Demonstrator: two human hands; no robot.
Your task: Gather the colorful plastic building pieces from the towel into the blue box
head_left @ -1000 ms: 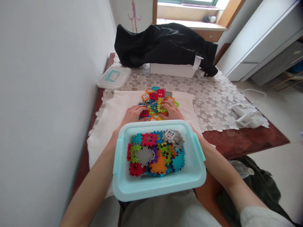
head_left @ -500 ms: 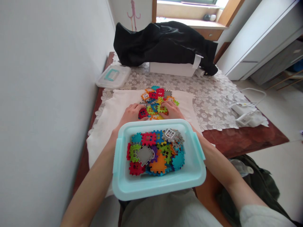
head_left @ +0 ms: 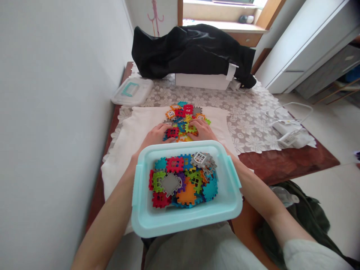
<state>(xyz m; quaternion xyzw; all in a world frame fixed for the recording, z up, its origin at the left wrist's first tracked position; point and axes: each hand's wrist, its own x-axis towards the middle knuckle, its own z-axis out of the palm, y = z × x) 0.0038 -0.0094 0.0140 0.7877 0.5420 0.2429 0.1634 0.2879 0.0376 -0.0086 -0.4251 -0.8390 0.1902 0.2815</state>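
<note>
A loose pile of colourful toothed plastic building panels (head_left: 182,119) lies on a white cloth (head_left: 132,138). My left hand (head_left: 158,134) is at the pile's near left, fingers and thumb curled round a red window panel (head_left: 172,132). From the right, my right hand (head_left: 204,131) has fingers and thumb about a light green window panel (head_left: 191,128). Nearer to me, above my forearms in the view, is a pale turquoise plastic tub (head_left: 187,219). More panels are heaped inside it, among them a grey panel (head_left: 170,183) and an orange panel (head_left: 186,192).
A clear lid (head_left: 142,92) with a turquoise handle lies at the back left. Black fabric (head_left: 194,52) covers a white box (head_left: 201,81) at the back. White items with a cable (head_left: 295,133) rest on the lace tablecloth at right. A wall borders the left side.
The red panel in my left hand has turned more face-on and shifted slightly right. My right hand stays at the green panel. The whole view has shifted slightly.
</note>
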